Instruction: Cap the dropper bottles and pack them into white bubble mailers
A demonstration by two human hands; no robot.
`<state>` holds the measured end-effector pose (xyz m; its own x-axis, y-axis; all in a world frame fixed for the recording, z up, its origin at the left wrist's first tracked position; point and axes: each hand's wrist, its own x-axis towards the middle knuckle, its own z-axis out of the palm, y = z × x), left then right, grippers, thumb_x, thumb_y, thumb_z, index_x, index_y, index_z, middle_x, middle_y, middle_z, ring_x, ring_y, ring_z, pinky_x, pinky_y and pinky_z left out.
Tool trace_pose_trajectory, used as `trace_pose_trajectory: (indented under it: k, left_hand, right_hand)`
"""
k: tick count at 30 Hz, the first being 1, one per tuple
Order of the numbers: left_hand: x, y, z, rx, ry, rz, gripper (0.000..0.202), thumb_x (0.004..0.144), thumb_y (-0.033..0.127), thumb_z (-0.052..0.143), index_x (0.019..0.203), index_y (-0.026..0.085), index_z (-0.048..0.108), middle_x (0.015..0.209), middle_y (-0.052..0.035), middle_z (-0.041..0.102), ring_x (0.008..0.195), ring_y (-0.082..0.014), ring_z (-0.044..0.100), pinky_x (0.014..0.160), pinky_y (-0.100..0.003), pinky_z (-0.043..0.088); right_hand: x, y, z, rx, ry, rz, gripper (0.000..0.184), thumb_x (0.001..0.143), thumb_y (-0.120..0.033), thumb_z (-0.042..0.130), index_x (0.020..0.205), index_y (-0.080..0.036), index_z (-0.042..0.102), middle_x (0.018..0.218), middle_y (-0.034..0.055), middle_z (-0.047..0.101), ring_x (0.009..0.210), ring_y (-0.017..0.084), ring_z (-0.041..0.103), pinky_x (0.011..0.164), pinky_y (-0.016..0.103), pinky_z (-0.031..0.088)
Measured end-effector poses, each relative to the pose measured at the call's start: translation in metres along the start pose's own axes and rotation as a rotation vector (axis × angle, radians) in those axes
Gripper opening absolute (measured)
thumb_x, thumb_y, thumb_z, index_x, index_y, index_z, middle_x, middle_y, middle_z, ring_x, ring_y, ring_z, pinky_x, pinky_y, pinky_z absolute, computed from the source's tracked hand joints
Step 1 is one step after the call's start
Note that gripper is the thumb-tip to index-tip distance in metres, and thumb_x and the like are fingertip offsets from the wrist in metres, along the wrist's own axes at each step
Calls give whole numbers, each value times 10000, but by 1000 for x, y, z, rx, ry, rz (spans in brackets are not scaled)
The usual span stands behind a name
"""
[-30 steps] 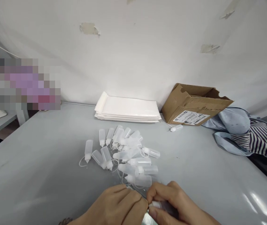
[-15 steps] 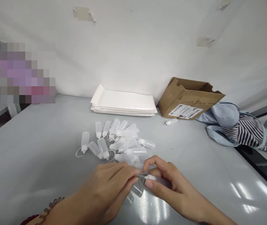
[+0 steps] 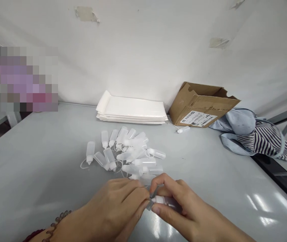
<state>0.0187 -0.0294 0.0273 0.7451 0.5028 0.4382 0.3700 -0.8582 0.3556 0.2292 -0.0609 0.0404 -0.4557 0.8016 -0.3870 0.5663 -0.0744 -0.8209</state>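
Observation:
My right hand (image 3: 181, 205) is closed around a small translucent squeeze bottle (image 3: 167, 201) with a white neck, its tip pointing left. My left hand (image 3: 123, 205) pinches with thumb and fingers right at that tip; what lies between those fingertips is too small and hidden to make out. Just beyond the hands lies a loose pile of similar translucent bottles (image 3: 133, 143), several with thin white cap straps. A single bottle (image 3: 90, 149) with a looped strap rests at the pile's left edge.
Against the wall stands a stack of white padded envelopes (image 3: 133, 109). To its right is an open cardboard box (image 3: 209, 106) with a label, and a needle-tipped bottle (image 3: 183, 129) in front. A striped and light-blue cloth bag (image 3: 261, 137) lies at the table's right edge. A blurred area covers the far left.
Both hands have come slightly lower and closer together, so the bottle's tip now meets the left fingertips. The clear pieces under the hands are more covered. The view has shifted slightly.

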Motion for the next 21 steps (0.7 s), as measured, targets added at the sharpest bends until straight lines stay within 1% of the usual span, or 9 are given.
trace_pose_trajectory:
  k: [3, 5, 8, 11, 12, 13, 16, 18, 21]
  left_hand:
    - [-2, -4, 1, -76, -52, 14, 250, 947, 78, 347, 905, 179, 572, 725, 9, 624, 652, -131, 599, 631, -247, 494]
    - [-4, -8, 1, -105, -5, 8, 206, 938, 82, 386, 957, 170, 571, 762, -6, 635, 692, -143, 608, 654, -256, 493]
    - [-6, -13, -2, -118, 94, -48, 151, 902, 58, 458, 934, 160, 565, 781, -14, 628, 711, -135, 598, 656, -243, 474]
    - [-3, -18, -9, -65, 194, -146, 133, 883, 48, 486, 836, 161, 538, 698, 15, 577, 612, -98, 538, 579, -214, 424]
    - [-2, -20, -11, -20, 233, -183, 140, 885, 57, 487, 803, 163, 527, 665, 25, 554, 576, -89, 513, 554, -207, 406]
    - [-1, -22, -13, 36, 272, -219, 152, 887, 68, 484, 774, 166, 516, 635, 34, 532, 545, -82, 491, 533, -203, 392]
    - [0, -25, -18, 218, 380, -267, 175, 885, 97, 491, 729, 176, 503, 584, 49, 501, 494, -76, 470, 502, -198, 376]
    - [0, -26, -18, 301, 418, -274, 183, 887, 107, 497, 722, 186, 497, 567, 52, 499, 484, -83, 472, 496, -206, 376]
    - [-3, -26, -16, 397, 430, -291, 204, 887, 103, 487, 712, 205, 469, 564, 41, 504, 495, -109, 467, 509, -236, 375]
  right_hand:
    - [7, 6, -2, 45, 6, -108, 215, 927, -396, 486, 1087, -252, 474, 749, -34, 568, 663, 125, 469, 580, 221, 386]
    - [13, 11, -9, 80, 79, -198, 235, 937, -419, 458, 1071, -228, 480, 703, -45, 511, 612, 111, 449, 552, 216, 370]
    - [19, 25, -29, -31, 330, -257, 267, 969, -425, 379, 1039, -205, 514, 737, -13, 536, 649, 126, 501, 582, 237, 412]
    - [26, 46, -54, -413, 709, -253, 237, 978, -366, 381, 1018, -206, 552, 925, 56, 615, 776, 156, 579, 632, 258, 468]
    - [29, 55, -62, -586, 807, -252, 229, 974, -352, 384, 1037, -207, 550, 1006, 78, 616, 821, 171, 592, 661, 276, 489]
    - [32, 63, -69, -644, 852, -254, 235, 966, -338, 391, 1085, -200, 540, 1088, 108, 600, 913, 204, 588, 732, 320, 501]
    - [42, 87, -84, -745, 882, -228, 302, 952, -300, 379, 1203, -187, 504, 1222, 158, 551, 1155, 296, 493, 905, 461, 455]
    - [48, 99, -89, -803, 866, -200, 347, 947, -264, 352, 1253, -162, 479, 1304, 188, 504, 1218, 320, 453, 939, 506, 432]
    - [55, 110, -90, -876, 833, -154, 399, 938, -190, 297, 1305, -175, 453, 1399, 182, 446, 1283, 329, 409, 927, 534, 440]
